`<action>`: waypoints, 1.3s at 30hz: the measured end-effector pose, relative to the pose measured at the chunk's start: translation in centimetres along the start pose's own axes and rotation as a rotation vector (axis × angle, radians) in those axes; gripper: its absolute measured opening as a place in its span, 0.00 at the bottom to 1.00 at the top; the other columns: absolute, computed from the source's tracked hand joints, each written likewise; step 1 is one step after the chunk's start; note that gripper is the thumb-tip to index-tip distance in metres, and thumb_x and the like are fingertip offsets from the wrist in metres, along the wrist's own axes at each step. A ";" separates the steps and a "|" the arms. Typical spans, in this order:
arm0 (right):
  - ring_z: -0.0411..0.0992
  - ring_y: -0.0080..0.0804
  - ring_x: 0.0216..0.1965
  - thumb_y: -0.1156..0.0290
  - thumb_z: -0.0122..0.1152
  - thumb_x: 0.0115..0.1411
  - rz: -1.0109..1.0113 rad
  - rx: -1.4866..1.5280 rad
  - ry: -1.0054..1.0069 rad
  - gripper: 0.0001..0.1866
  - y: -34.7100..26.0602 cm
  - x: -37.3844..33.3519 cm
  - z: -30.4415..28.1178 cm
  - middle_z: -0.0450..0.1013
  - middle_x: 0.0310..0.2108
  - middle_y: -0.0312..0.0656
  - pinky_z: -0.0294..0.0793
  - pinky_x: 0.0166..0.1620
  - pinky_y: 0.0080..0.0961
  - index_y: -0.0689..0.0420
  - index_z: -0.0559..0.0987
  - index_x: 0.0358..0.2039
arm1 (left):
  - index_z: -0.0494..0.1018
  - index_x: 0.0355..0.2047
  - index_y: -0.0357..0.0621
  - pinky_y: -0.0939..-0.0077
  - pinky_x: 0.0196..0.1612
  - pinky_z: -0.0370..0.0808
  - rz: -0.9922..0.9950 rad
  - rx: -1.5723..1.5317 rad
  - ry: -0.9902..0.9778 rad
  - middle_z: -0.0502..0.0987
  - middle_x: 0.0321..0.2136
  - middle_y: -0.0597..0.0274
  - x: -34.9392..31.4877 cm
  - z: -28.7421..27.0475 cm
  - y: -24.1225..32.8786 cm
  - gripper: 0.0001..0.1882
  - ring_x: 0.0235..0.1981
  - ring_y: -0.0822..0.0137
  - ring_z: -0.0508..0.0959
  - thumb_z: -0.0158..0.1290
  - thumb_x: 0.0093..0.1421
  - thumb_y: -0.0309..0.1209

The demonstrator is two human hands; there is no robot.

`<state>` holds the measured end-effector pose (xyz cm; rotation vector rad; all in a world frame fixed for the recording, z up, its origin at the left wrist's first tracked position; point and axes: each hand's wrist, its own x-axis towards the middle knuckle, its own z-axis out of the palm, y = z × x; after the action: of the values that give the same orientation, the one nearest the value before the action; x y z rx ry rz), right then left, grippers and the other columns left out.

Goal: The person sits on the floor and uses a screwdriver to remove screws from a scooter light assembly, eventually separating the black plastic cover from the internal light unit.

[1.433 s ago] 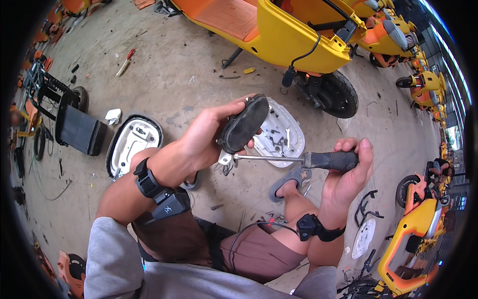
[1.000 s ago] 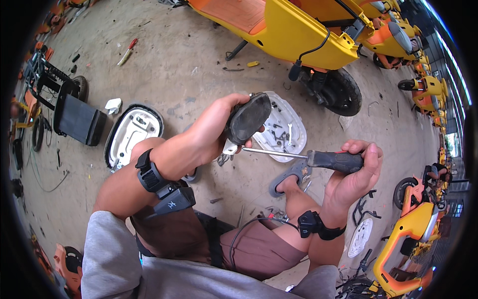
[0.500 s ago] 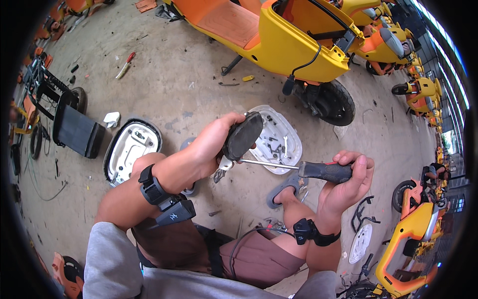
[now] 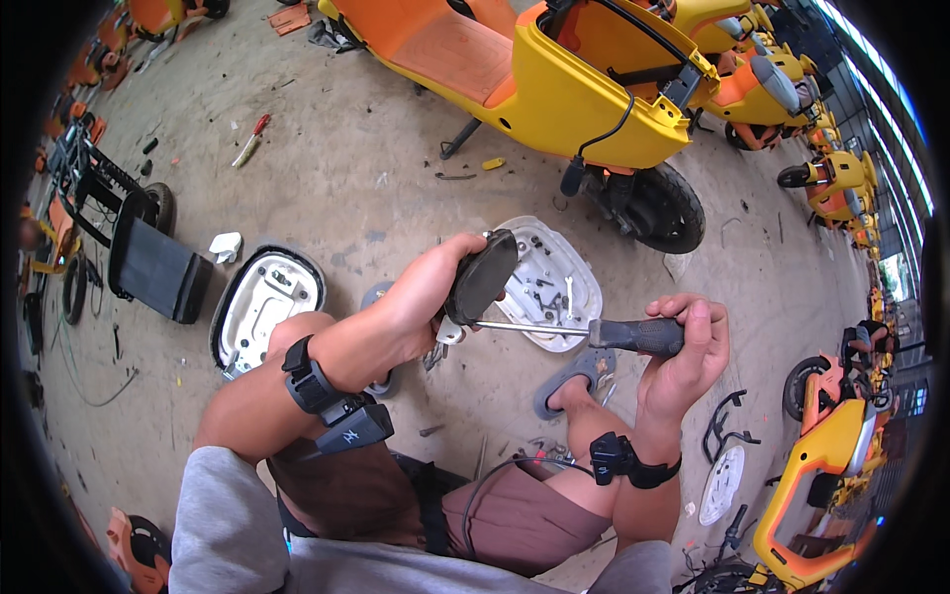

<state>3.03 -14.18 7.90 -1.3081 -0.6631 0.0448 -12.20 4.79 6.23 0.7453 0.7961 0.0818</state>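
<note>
On left wrist device (image 4: 363, 426), white mark (image 4: 350, 436); left hand (image 4: 427, 287) gripping black part (image 4: 484, 275), right hand (image 4: 687, 358) clasping screwdriver (image 4: 633, 337).

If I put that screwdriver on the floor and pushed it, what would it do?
The screwdriver would likely stay stiff: its shaft is straight and shiny like metal. It may be heavier at the handle, which is much thicker. That handle looks rounded, so it might roll a little.

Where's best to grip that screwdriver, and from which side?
The screwdriver is probably best held by its thick, dark handle, from the right, as the right hand does: that end points right, while the thin shaft runs left toward the black oval part in the left hand.
</note>
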 end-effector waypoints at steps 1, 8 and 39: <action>0.74 0.28 0.27 0.70 0.55 0.64 0.040 -0.013 -0.030 0.09 -0.1 0.2 -0.1 0.73 0.27 0.43 0.74 0.32 0.23 0.62 0.72 0.32 | 0.73 0.42 0.41 0.79 0.17 0.71 0.012 -0.015 0.007 0.79 0.27 0.60 0.0 0.0 0.0 0.20 0.19 0.73 0.75 0.41 0.67 0.44; 0.71 0.22 0.17 0.66 0.63 0.60 0.475 -0.124 -0.421 0.14 -0.2 2.5 -2.4 0.76 0.31 0.46 0.68 0.18 0.14 0.64 0.74 0.39 | 0.73 0.43 0.41 0.78 0.16 0.70 0.045 -0.137 -0.006 0.80 0.31 0.55 0.0 -0.7 0.5 0.21 0.16 0.70 0.74 0.40 0.66 0.45; 0.65 0.19 0.21 0.55 0.46 0.69 0.623 0.415 -0.182 0.22 2.6 2.1 0.4 0.72 0.39 0.42 0.60 0.20 0.16 0.61 0.69 0.52 | 0.73 0.44 0.39 0.75 0.27 0.75 0.135 -0.106 -0.166 0.79 0.31 0.57 0.3 -0.8 0.3 0.21 0.20 0.67 0.76 0.39 0.69 0.44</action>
<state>5.41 -12.25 6.55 -1.0672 -0.3475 0.7765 -12.49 5.54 5.87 0.6952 0.5789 0.1801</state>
